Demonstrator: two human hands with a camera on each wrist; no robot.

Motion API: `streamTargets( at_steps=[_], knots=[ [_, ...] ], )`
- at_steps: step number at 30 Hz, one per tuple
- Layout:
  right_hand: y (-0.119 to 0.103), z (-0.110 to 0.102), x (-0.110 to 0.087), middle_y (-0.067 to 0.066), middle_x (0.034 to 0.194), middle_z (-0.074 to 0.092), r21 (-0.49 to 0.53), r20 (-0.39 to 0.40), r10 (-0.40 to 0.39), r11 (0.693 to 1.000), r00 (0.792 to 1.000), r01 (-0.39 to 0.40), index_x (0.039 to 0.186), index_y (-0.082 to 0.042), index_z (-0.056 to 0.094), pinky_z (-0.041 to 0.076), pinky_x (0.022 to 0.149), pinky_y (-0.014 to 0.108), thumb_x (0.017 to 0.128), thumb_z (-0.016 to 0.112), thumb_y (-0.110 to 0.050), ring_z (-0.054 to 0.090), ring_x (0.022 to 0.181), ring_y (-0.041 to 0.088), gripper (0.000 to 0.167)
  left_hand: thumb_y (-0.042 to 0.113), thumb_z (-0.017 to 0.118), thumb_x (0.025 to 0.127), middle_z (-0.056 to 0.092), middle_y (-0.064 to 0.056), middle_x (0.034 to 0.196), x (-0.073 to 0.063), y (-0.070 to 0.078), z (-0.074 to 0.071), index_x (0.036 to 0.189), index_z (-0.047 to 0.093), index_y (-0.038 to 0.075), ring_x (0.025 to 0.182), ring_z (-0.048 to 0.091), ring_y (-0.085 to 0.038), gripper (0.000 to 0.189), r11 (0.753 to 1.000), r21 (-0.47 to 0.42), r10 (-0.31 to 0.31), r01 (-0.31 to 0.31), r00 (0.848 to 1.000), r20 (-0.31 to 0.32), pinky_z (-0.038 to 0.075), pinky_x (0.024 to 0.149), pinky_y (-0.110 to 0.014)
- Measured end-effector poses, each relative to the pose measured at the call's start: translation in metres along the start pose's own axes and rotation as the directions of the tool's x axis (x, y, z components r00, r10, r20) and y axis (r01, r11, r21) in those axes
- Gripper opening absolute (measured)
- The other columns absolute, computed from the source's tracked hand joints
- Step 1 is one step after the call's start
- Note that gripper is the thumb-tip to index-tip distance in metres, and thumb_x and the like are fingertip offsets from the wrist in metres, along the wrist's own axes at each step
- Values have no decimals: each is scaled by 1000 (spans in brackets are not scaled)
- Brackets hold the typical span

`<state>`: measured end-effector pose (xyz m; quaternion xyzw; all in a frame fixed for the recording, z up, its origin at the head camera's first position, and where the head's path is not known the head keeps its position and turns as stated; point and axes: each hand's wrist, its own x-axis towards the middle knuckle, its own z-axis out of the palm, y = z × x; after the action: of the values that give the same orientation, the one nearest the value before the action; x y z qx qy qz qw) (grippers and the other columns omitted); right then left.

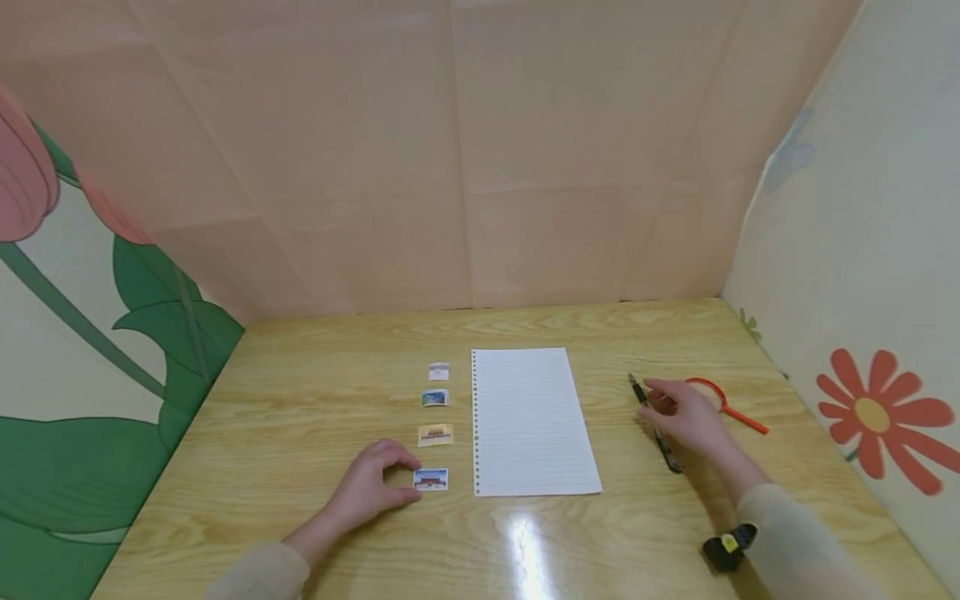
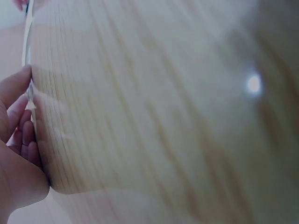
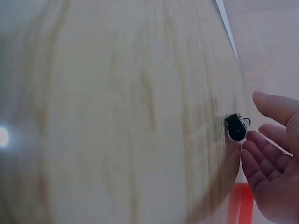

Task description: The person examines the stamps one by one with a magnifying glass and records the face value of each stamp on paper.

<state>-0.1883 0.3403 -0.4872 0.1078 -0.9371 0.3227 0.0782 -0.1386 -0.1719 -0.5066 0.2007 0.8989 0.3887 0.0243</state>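
Note:
My left hand [image 1: 375,479] is beside a small white-bordered picture stamp [image 1: 431,480] showing a red-roofed building. Thumb and index fingertip are spread at its two left corners. In the left wrist view the left hand [image 2: 21,140] rests low at the table, the other fingers bent. My right hand [image 1: 686,415] hovers over a black pen [image 1: 666,450], covering its middle. From the right wrist, the thumb stands apart from the fingers of the right hand [image 3: 275,149], and the black pen end [image 3: 237,127] shows just beyond the fingertips.
Above the lowest stamp lie a yellowish stamp [image 1: 436,435], a blue-green one [image 1: 435,398] and a pale one [image 1: 438,372]. A lined loose-leaf sheet [image 1: 532,425] lies between the hands. A red-rimmed magnifying glass [image 1: 742,419] is behind the right hand. A small black object [image 1: 722,554] is by the right sleeve.

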Motion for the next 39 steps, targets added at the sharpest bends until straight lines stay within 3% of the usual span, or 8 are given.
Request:
streamTargets(
  at_steps=[10,16,22,39],
  knots=[
    [2,4,2,17,96,66,-33,-7,-16,999,1000,16,124,12,60,51,71,40,82,81,-14,60,83,27,53,27,91,70,63,10,103,0,2,0,97,74,19,102,59,-18,33,1000,4,1,-1,1000,4,48,96,-45],
    [-1,4,3,16,96,63,-65,15,21,998,1000,-20,124,12,59,49,73,42,82,80,-16,56,84,26,54,27,91,70,62,10,103,0,2,-1,97,74,20,102,59,-18,33,1000,0,-8,8,1000,5,48,96,-46],
    [-2,6,2,12,90,59,-83,13,44,996,999,-42,121,12,62,48,67,35,82,82,-17,54,78,22,52,25,91,69,62,10,102,0,2,0,96,73,20,101,59,-17,33,1000,-1,-3,3,1000,0,48,96,-44],
    [-5,7,4,7,82,60,-111,-16,48,993,999,-49,112,9,69,45,62,32,80,80,-10,53,73,20,38,26,91,70,62,11,102,0,3,-1,96,73,21,102,59,-18,32,1000,-12,-18,18,1000,6,48,96,-44]
  ],
)
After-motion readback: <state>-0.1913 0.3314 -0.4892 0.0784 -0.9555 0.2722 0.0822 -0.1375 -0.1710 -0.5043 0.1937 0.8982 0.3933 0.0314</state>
